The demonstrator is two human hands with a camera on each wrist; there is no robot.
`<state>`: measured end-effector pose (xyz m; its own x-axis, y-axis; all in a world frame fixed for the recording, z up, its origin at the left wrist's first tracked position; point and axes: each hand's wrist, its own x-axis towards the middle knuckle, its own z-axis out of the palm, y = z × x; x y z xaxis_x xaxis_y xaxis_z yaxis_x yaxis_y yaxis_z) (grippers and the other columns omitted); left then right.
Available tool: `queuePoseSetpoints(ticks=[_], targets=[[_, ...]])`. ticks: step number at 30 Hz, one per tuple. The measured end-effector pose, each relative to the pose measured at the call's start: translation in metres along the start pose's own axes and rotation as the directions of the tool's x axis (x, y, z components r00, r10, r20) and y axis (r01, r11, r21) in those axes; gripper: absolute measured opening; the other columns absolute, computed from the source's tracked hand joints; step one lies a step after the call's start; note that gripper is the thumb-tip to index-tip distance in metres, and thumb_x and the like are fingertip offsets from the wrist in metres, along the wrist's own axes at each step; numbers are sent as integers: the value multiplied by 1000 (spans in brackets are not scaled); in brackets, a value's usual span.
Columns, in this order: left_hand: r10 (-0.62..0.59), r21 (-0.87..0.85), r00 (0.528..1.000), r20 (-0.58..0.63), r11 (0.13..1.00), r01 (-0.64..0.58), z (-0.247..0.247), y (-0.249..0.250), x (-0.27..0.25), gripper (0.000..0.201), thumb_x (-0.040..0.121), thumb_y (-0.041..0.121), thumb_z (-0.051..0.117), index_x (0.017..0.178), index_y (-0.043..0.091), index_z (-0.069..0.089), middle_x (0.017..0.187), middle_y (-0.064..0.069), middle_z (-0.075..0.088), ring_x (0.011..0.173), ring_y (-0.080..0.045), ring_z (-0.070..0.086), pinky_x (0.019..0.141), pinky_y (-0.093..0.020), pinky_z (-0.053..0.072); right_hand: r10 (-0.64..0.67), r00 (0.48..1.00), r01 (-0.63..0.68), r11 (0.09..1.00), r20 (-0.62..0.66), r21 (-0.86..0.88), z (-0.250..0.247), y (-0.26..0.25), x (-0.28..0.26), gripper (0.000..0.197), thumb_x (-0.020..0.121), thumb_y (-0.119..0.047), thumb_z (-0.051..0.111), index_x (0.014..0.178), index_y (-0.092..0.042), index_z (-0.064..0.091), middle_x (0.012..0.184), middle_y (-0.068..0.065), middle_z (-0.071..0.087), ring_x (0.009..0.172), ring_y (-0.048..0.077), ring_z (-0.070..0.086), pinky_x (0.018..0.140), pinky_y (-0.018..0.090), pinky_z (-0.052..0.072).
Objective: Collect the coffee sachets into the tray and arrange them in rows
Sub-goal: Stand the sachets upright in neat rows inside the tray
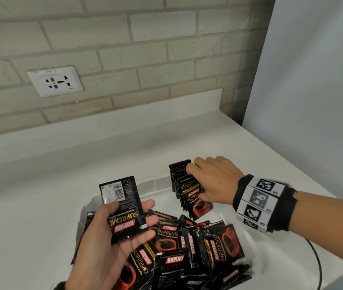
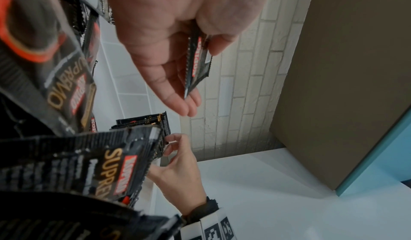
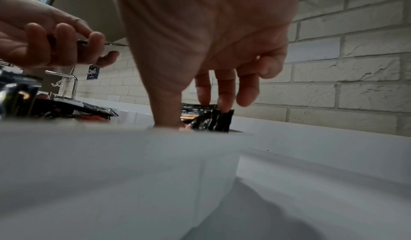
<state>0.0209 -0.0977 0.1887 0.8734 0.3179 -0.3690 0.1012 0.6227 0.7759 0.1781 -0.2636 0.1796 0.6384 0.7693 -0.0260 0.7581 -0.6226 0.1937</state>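
Your white tray (image 1: 148, 186) sits on the white counter (image 1: 40, 185), and it's heaped with glossy black coffee sachets (image 1: 187, 248) lying loose, every which way. At the tray's far right corner a short row of sachets (image 1: 182, 181) stands on edge, crimped saw-tooth tops up. Your right hand (image 1: 214, 181) is on that row, fingers curled over the tops, thumb down beside the packs. Your left hand (image 1: 112, 233) hovers palm-up over the heap, its grip closed on one flat rectangular sachet (image 1: 122, 208), thumb pinning it against the fingers, barcode end up.
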Motion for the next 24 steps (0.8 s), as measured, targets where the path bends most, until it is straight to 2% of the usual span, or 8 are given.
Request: queuePoseSetpoints(ticks=[6,8,10,12,15,18,21,24], targets=[[105,190,993,50,975,-113,3,-4,5,24,92,-3,39,101,15,54,86,-16,73,66,-24,71,46,-28,57,112,990,-88,966,-89,244,-23,2,-3,56,86,-44,53,133,-27,31,120,-3,47,99,17,52,80,30,35],[196,341,975,104,914,-220,3,-5,7,29,89,-9,45,98,16,56,92,-8,74,78,-17,71,55,-24,58,167,985,-117,817,-38,564,-39,0,-6,45,86,-46,54,126,-29,41,110,-8,50,87,8,52,78,26,38],[313,498,925,216,779,-380,5,-5,7,35,83,-15,51,80,20,57,101,4,72,91,-6,68,66,-22,56,130,990,-116,514,56,850,-51,-4,-7,32,88,-47,49,111,-25,52,93,-7,59,72,4,53,70,23,41],[407,597,850,333,607,-525,9,-4,4,47,74,-10,64,59,32,53,110,21,65,105,3,59,81,-21,50,20,983,-183,271,185,945,-59,-7,-10,43,85,-55,39,105,-21,57,81,-3,64,63,10,56,58,20,43],[486,642,727,484,367,-673,11,2,-3,16,60,28,66,58,38,55,121,32,51,114,13,47,80,-4,43,-226,927,-266,164,299,950,-61,-15,-19,40,80,-47,49,111,-22,52,80,2,64,58,10,57,52,18,45],[515,668,672,531,233,-707,7,3,-5,27,59,15,60,62,42,59,126,37,42,117,19,39,80,2,37,-335,908,-251,48,252,967,-54,-21,-26,37,85,-7,60,111,-29,48,69,-3,64,49,2,56,49,13,46],[573,640,649,500,260,-723,9,3,-9,37,61,22,61,80,54,59,128,32,42,118,15,40,80,-1,40,-288,936,-206,21,203,978,-50,-21,-28,44,81,1,63,115,-25,51,68,-2,63,47,1,54,47,12,45],[618,572,726,302,492,-656,11,0,-8,54,68,17,67,96,61,52,117,24,57,106,4,56,79,-22,48,-144,974,-170,30,173,985,-48,-20,-30,48,80,-4,66,123,-17,50,70,-2,64,51,5,53,48,14,44]])
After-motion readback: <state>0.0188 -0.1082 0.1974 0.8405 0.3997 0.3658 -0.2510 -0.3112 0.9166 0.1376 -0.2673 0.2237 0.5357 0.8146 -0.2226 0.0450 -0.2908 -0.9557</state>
